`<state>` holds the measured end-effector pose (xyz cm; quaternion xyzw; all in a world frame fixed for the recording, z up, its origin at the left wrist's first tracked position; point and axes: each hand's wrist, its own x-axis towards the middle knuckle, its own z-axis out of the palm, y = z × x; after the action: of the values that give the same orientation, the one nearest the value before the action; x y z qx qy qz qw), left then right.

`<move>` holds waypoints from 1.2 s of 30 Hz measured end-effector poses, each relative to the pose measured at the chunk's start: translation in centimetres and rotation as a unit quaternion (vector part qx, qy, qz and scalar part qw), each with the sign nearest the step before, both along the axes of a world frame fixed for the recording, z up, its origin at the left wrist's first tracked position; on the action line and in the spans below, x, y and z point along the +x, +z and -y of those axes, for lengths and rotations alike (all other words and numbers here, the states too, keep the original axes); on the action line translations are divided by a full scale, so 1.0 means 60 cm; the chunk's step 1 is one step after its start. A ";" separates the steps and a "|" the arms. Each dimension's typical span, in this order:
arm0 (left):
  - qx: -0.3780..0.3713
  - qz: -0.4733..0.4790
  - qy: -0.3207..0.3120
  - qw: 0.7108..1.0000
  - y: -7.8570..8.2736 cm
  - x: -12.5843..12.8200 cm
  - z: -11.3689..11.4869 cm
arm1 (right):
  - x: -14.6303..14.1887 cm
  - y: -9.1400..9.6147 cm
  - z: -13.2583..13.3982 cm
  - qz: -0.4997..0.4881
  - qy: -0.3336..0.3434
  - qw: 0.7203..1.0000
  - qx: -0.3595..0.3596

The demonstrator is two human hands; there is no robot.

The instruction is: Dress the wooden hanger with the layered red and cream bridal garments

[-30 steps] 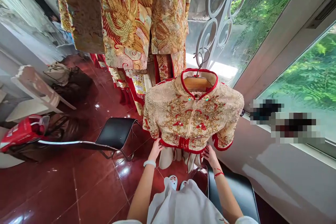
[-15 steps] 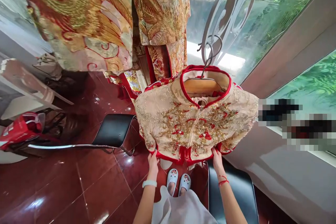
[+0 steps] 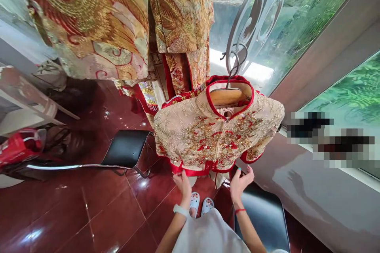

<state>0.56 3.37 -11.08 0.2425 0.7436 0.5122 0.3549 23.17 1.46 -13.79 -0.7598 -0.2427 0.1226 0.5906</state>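
Note:
A cream jacket (image 3: 213,134) with gold and red embroidery and red trim hangs on a wooden hanger (image 3: 227,95) in front of me. My left hand (image 3: 183,184) is closed on the red hem at the jacket's lower left. My right hand (image 3: 242,182) sits just under the lower right hem, palm up with curled fingers, touching the red trim. A white band circles my left wrist and a red string my right wrist.
More gold and red embroidered robes (image 3: 118,23) hang at the upper left. A black chair (image 3: 127,150) stands to the left on the glossy red tile floor, and another black seat (image 3: 264,213) is by my right arm. A window sill (image 3: 341,166) runs along the right.
The jacket has swung slightly left and up. Both hands have dropped a little below the hem, and my right hand has turned palm up under the trim.

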 end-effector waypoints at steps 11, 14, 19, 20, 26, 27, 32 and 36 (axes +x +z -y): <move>0.223 -0.141 -0.480 0.837 0.218 0.055 -0.090 | -0.065 0.168 -0.117 0.283 0.177 0.939 0.083; 0.332 -0.149 -0.442 0.820 0.299 -0.009 -0.086 | 0.037 0.268 -0.109 0.284 0.022 0.938 0.197; 0.438 -0.247 -0.163 0.849 0.429 -0.108 -0.173 | 0.217 0.427 -0.190 0.170 0.218 0.934 0.227; 0.425 -0.224 -0.193 0.856 0.445 -0.114 -0.201 | 0.234 0.444 -0.209 0.143 0.248 0.932 0.221; 0.465 -0.165 -0.104 0.863 0.471 -0.076 -0.249 | 0.245 0.477 -0.254 0.154 0.199 0.940 0.232; 0.476 -0.179 -0.070 0.858 0.467 -0.068 -0.238 | 0.244 0.481 -0.259 0.162 0.203 0.937 0.233; 0.471 -0.264 0.006 0.842 0.439 -0.045 -0.200 | 0.250 0.498 -0.297 0.112 0.263 0.937 0.200; 0.458 -0.277 -0.049 0.843 0.404 -0.054 -0.207 | 0.280 0.461 -0.276 0.082 0.309 0.936 0.143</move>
<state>-2.68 15.81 13.17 0.5455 0.4786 0.6880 0.0071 39.97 18.01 13.88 -0.5618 -0.5285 0.2001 0.6041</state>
